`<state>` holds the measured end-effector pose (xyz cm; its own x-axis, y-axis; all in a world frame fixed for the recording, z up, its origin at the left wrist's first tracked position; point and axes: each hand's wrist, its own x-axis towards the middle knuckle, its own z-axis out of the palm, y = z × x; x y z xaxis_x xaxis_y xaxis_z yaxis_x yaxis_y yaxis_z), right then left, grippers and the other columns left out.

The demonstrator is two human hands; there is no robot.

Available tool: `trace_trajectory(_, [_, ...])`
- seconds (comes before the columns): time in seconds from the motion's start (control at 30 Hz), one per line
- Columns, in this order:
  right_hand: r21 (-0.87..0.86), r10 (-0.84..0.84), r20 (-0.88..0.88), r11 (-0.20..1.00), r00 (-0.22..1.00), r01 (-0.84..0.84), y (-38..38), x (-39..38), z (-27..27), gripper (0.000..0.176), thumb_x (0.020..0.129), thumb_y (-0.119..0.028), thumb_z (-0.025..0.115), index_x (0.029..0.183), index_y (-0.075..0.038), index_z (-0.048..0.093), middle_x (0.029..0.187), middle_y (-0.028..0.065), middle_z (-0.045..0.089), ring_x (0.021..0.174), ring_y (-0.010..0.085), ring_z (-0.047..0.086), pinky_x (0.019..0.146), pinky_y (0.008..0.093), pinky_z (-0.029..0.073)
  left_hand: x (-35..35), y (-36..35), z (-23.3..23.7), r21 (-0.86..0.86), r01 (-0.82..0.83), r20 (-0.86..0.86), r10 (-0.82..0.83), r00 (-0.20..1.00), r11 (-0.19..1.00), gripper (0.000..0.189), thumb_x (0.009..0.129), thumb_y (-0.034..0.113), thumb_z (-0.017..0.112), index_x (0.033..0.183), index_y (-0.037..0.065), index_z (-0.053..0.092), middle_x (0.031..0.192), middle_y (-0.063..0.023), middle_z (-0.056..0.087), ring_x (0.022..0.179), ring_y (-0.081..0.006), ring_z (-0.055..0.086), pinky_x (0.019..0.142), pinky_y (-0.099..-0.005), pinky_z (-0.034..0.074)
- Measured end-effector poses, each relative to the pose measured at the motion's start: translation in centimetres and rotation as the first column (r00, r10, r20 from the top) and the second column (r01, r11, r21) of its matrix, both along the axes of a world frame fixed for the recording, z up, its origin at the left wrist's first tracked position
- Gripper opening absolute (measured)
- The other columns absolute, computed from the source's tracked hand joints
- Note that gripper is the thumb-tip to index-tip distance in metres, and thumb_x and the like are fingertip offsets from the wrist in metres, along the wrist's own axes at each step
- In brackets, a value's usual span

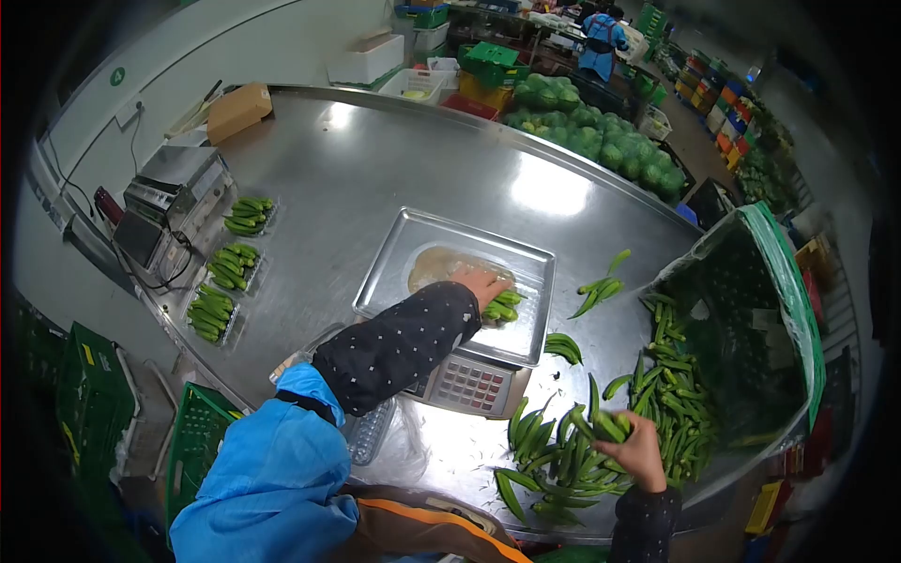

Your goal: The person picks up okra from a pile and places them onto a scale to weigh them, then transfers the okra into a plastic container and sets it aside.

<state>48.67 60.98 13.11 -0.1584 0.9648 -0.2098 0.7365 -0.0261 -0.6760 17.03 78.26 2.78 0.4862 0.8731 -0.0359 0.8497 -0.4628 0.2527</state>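
Note:
My left hand (481, 284) reaches over the metal weighing tray (389, 267), its fingers and thumb round a bunch of green okra pods (504, 307). These seem to lie in a clear plastic punnet, largely hidden by the hand. Beneath the tray is a scale with a keypad (471, 383). At the lower right, my right hand (640, 452) is closed around a few okra pods (610, 428), held over a loose heap of okra (554, 460). More pods (671, 394) spill from a lined green crate (751, 319) lying on its side.
Along the left of the steel table (328, 178) are three filled okra punnets (211, 312) beside a machine (174, 192). Empty clear punnets (369, 436) are stacked near my left sleeve. Netted green produce (601, 141) lies beyond the far edge. A person in blue (601, 42) stands farther back.

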Motion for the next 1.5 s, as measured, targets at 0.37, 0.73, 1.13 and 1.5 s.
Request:
trace_trajectory(0.37, [0.581, 0.142, 0.105, 0.794, 0.984, -0.177, 16.3, -13.8, -2.6, 0.031, 0.068, -0.017, 0.071, 0.096, -0.013, 0.06, 0.077, 0.0128, 0.064, 0.074, 0.0341, 0.061, 0.064, 0.0384, 0.048, -6.4, -3.4, 1.9, -0.042, -0.223, 0.177, 0.227, 0.958, 0.974, 0.124, 0.048, 0.043, 0.084, 0.141, 0.004, 0.01, 0.144, -0.0171, 0.022, 0.135, -0.0304, 0.017, 0.108, -0.0507, 0.015])
trace_trajectory(0.73, [0.51, 0.323, -0.06, 0.823, 0.944, -0.249, 15.8, -13.6, -7.9, 0.076, 0.068, -0.032, 0.074, 0.131, -0.008, 0.039, 0.135, 0.0171, 0.038, 0.123, 0.0348, 0.037, 0.102, 0.0409, 0.031, -8.2, -2.7, -0.2, 0.03, -0.182, 0.431, 0.151, 0.889, 0.983, 0.106, 0.054, 0.035, 0.083, 0.137, 0.003, 0.025, 0.137, -0.0202, 0.035, 0.128, -0.0316, 0.032, 0.105, -0.0378, 0.027])
trace_trajectory(1.13, [0.218, -0.059, -0.384, 0.964, 0.921, 0.152, 10.5, -4.6, -11.1, 0.03, 0.079, -0.002, 0.062, 0.108, -0.001, 0.056, 0.103, 0.0062, 0.057, 0.084, 0.013, 0.058, 0.068, 0.0249, 0.046, -8.0, 2.3, 0.2, -0.056, -0.002, 0.501, 0.03, 0.865, 0.998, 0.053, 0.079, 0.023, 0.064, 0.125, 0.004, 0.045, 0.119, -0.0192, 0.051, 0.113, -0.0325, 0.049, 0.097, -0.0376, 0.037])
trace_trajectory(1.5, [0.058, -0.512, -0.3, 0.832, 0.805, 0.552, -7.1, 12.4, -13.0, 0.018, 0.082, 0.003, 0.057, 0.1, 0.001, 0.057, 0.086, 0.0021, 0.058, 0.08, 0.0079, 0.054, 0.071, 0.0209, 0.044, -4.7, 0.6, 4.1, -0.099, 0.01, 0.442, 0.035, 0.896, 0.995, 0.054, 0.078, 0.027, 0.067, 0.123, 0.004, 0.048, 0.12, -0.019, 0.052, 0.114, -0.0317, 0.048, 0.099, -0.0373, 0.036])
